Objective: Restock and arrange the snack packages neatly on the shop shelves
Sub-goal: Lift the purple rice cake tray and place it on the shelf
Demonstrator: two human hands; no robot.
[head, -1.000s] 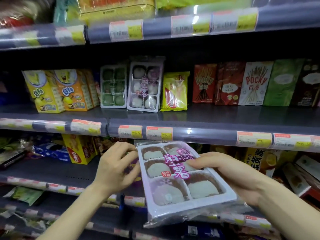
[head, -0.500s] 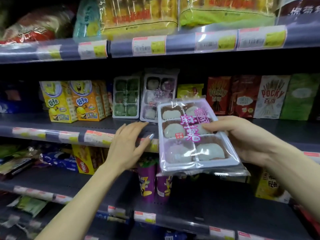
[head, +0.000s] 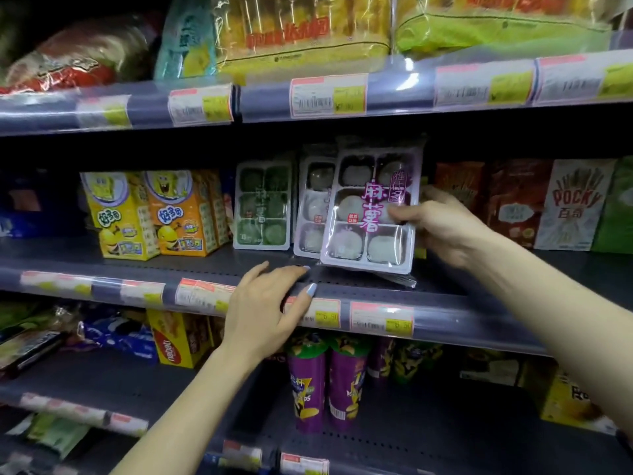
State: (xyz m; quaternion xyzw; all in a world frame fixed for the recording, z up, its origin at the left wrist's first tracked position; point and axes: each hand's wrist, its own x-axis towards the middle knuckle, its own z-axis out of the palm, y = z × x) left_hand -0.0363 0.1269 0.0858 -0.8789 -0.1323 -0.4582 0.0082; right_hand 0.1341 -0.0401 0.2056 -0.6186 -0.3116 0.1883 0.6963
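Observation:
My right hand (head: 442, 224) grips a purple mochi tray pack (head: 359, 234) by its right edge, thumb across the front. The pack stands nearly upright on the middle shelf (head: 479, 293), in front of another purple mochi pack (head: 311, 207) that it partly hides. A green mochi pack (head: 262, 205) stands just to the left. My left hand (head: 267, 313) rests on the shelf's front rail with fingers spread and holds nothing.
Yellow and orange cartoon boxes (head: 150, 214) stand left on the same shelf. Pocky boxes (head: 568, 207) fill the right. Bagged snacks (head: 301, 32) lie on the shelf above. Purple chip cans (head: 325, 382) and a yellow box (head: 174, 341) sit on the shelf below.
My right hand lifted the purple mochi pack from below the shelf rail and stood it up on the middle shelf. My left hand left the pack and moved onto the rail.

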